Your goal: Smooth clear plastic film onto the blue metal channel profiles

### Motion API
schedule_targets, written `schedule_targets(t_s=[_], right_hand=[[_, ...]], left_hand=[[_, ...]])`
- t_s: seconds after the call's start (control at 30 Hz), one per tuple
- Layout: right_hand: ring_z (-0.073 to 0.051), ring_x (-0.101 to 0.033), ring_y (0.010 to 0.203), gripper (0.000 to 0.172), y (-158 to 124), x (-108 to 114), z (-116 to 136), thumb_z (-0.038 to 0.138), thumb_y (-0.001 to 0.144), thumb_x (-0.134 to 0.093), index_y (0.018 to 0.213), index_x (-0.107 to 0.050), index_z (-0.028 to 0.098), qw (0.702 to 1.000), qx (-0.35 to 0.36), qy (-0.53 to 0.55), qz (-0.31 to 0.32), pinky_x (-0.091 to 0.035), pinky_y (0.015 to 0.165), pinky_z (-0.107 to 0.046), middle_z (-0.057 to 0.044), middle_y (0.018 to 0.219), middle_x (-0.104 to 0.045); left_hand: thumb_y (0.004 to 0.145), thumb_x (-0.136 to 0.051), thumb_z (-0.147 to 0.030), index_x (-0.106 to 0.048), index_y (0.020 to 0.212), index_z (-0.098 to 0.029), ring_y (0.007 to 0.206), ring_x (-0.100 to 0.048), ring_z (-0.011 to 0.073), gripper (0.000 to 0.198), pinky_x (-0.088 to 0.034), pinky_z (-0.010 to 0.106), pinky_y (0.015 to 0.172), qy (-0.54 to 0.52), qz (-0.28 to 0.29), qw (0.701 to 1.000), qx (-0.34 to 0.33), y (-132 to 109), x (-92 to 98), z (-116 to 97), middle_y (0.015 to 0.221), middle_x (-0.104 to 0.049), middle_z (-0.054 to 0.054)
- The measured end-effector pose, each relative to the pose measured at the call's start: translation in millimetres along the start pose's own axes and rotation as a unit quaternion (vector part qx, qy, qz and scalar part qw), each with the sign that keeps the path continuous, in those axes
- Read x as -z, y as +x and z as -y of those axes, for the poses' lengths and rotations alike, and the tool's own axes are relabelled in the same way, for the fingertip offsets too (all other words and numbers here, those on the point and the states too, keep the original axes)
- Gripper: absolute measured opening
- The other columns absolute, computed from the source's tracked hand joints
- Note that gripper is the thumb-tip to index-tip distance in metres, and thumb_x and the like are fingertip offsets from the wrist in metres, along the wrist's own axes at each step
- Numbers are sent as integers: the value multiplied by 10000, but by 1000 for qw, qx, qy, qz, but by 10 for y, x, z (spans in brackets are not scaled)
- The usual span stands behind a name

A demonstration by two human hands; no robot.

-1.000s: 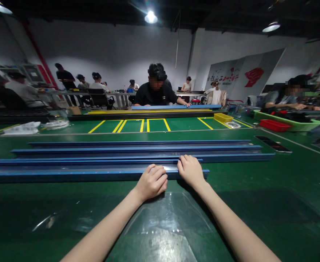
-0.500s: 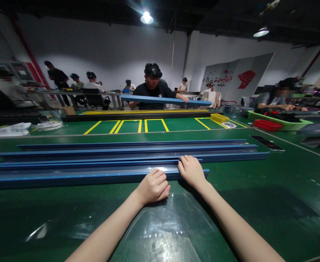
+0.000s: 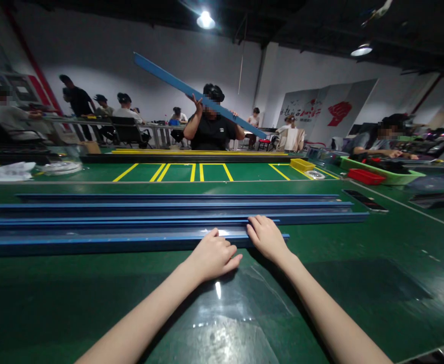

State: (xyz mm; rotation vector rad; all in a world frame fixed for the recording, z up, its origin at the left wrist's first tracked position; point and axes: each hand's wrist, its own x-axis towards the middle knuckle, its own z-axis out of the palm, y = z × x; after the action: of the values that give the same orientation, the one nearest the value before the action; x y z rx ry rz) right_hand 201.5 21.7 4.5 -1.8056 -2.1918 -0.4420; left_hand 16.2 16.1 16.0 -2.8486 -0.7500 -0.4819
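Note:
Several long blue channel strips lie side by side across the green table. My right hand (image 3: 267,236) is closed over the right end of the nearest blue channel (image 3: 104,235), its fingers bent down inside the trough. My left hand (image 3: 214,255) rests just left of it against the channel's near edge. Its thumb sticks out to the right, apart from the fingers, and it holds nothing that I can see. The left fingertips are partly hidden. A clear plastic sheet (image 3: 225,308) lies on the table between my forearms.
Behind lie other blue channels (image 3: 312,206), and a phone (image 3: 365,200) on the right. A red tray (image 3: 365,176), green bin (image 3: 407,178) and yellow tray (image 3: 301,165) stand farther back. Across the table, a co-worker (image 3: 214,129) holds up a blue strip (image 3: 168,78).
My left hand has loosened, its thumb now spread outward. My right hand stays on the channel. The co-worker opposite has raised and tilted the blue strip, left end up.

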Motion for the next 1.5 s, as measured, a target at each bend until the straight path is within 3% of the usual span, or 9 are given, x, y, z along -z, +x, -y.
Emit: schedule_targets(t_s=[0.13, 0.27, 0.47, 0.73, 0.83, 1.07, 1.27, 1.37, 1.5], right_hand=[[-170, -476, 897, 356, -21, -27, -17, 287, 870, -264, 1052, -529, 132, 1000, -6, 18, -8, -311, 800, -276, -86, 955, -558], [-176, -458, 906, 342, -30, -37, -14, 291, 859, -290, 1016, -551, 136, 999, -13, 30, -35, -331, 792, -283, -97, 982, -529], [-193, -430, 949, 331, -48, 5, -15, 273, 845, -313, 1039, -539, 129, 997, 0, 52, -56, -346, 814, -307, -105, 991, -517], [-175, -447, 974, 320, -119, 220, 103, 225, 813, -363, 1097, -487, 145, 977, 80, 169, -106, -354, 848, -321, -100, 1028, -542], [-137, -508, 818, 244, -151, 334, 190, 253, 816, -370, 949, -553, 161, 960, 95, 258, -46, -391, 752, -268, -57, 858, -593], [-66, -464, 498, 360, -186, 374, 255, 490, 667, -565, 760, -600, 143, 870, 121, 402, 257, -328, 467, -176, 29, 574, -540], [-54, -436, 482, 187, -195, 404, 172, 321, 669, -585, 712, -595, 139, 819, 117, 422, 371, -303, 443, -160, 37, 558, -532], [-62, -443, 510, 121, -184, 448, 127, 255, 706, -530, 693, -582, 146, 852, 109, 389, 333, -298, 463, -170, 24, 588, -554], [-93, -478, 596, 140, -156, 437, 52, 258, 764, -463, 721, -569, 178, 943, 79, 273, 172, -302, 537, -203, 10, 670, -582]], left_hand=[[798, -408, -471, -617, 679, -182, 618, -574, 172, 376, -349, 267, 561, -115, 123, 980, 106, 24, 262, -88, 663, -640, 39], [705, -539, -486, -604, 879, -231, 639, -578, 168, 316, -341, 233, 522, -189, 182, 954, 144, -3, 381, -84, 688, -632, -5], [656, -620, -409, -592, 919, -207, 799, -572, 194, 333, -390, 252, 638, -165, 188, 959, 133, -85, 326, -46, 899, -608, 40], [643, -602, -442, -571, 692, -194, 655, -524, 138, 255, -327, 216, 536, -240, 195, 935, 171, -119, 233, 41, 711, -582, -17], [615, -615, -455, -552, 685, -186, 585, -488, 112, 285, -293, 199, 479, -302, 241, 904, 182, -115, 280, 92, 634, -552, -42], [581, -639, -352, -556, 721, -184, 542, -451, 96, 234, -288, 184, 451, -346, 330, 857, 194, -162, 428, 273, 592, -520, -55], [584, -623, -330, -541, 687, -177, 524, -443, 96, 202, -304, 188, 458, -351, 394, 825, 201, -224, 590, 442, 557, -503, -55], [604, -595, -329, -540, 663, -172, 544, -441, 102, 176, -311, 195, 477, -322, 379, 843, 205, -239, 716, 492, 572, -512, -45], [622, -559, -354, -535, 677, -180, 571, -446, 114, 184, -314, 201, 485, -286, 334, 867, 235, -274, 817, 584, 600, -518, -40]])
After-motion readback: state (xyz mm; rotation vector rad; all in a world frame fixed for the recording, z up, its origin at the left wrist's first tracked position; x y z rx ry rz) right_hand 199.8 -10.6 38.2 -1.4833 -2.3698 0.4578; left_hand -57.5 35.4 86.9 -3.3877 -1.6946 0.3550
